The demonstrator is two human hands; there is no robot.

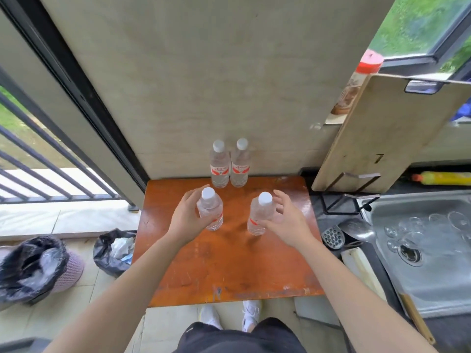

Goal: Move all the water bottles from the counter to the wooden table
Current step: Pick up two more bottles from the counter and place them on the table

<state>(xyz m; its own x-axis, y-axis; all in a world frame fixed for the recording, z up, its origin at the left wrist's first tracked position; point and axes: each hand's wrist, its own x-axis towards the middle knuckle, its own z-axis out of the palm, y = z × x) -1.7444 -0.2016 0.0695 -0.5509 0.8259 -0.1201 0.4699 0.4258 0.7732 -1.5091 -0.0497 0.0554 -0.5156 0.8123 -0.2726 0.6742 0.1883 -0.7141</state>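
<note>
At four o'clock I see a steel sink (446,276) with clear glasses (414,236) lying in its basin. A pale cutting board (382,138) leans at two o'clock, with a red-capped jar (356,85) behind it. A yellow bottle (443,178), possibly dish soap, lies at three. At eight, a black-lined bin (38,266) stands near a black bag (114,250).

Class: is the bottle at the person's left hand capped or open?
Capped: the bottle at the left hand has a white cap on its neck.
</note>
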